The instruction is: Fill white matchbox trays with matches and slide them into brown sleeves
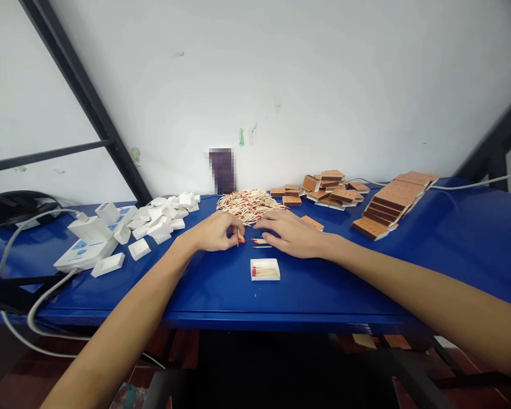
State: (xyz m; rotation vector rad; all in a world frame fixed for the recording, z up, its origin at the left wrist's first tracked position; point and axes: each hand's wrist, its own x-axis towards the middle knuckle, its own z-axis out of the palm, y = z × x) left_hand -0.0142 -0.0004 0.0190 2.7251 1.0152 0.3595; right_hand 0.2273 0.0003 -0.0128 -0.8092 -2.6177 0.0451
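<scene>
My left hand pinches a few red-tipped matches between thumb and fingers, just in front of a big heap of matches. To its right, my right hand lies low over the table with fingers stretched out, beside a few loose matches; part of these is hidden under the hand. Nearer the table's front edge sits a white matchbox tray holding several matches, their red heads to the left. Neither hand touches this tray.
White empty trays are piled at the left, next to a white power strip with plugs and cables. Brown matchbox sleeves lie at the back right, with a leaning stack of matchboxes farther right. The blue table ends at the front.
</scene>
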